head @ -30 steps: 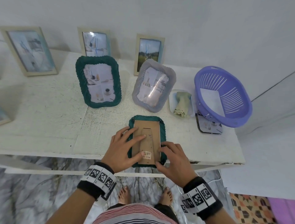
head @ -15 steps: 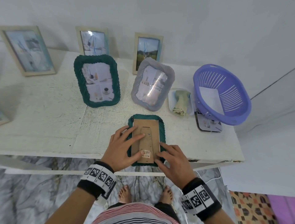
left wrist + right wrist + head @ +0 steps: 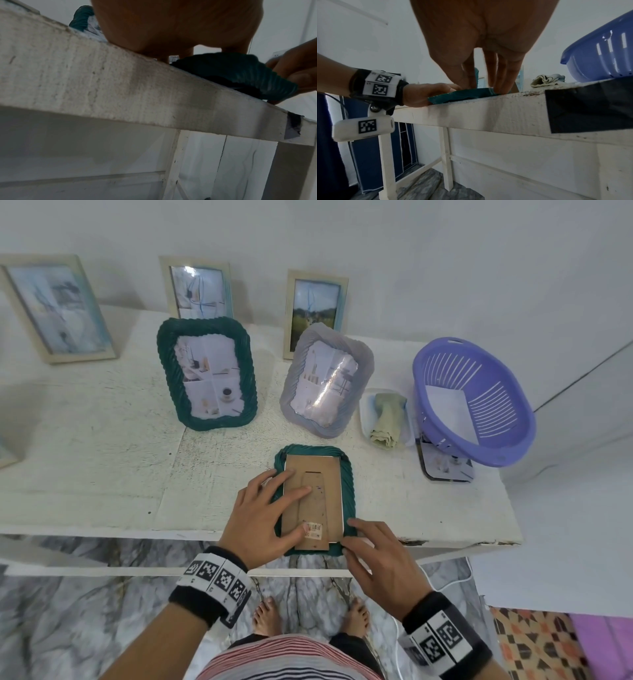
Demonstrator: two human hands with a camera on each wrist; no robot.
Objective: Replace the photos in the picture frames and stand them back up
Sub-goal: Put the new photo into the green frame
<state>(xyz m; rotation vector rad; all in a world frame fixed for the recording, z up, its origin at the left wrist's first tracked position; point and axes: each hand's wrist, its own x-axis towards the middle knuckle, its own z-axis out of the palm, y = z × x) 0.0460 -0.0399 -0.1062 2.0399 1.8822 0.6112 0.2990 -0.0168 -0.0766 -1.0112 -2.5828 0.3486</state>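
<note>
Lying face down at the front edge of the white table is a green picture frame.
On its cardboard backing, the left hand is pressing with flat, spread fingers; the right hand is touching its near right corner with straight fingertips.

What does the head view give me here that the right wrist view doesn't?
Head only: the cardboard backing under the left hand, and the standing green frame and grey frame.
Right wrist only: the table's front edge and legs underneath.
Both: the face-down green frame, the right hand at its near corner, the purple basket.
</note>
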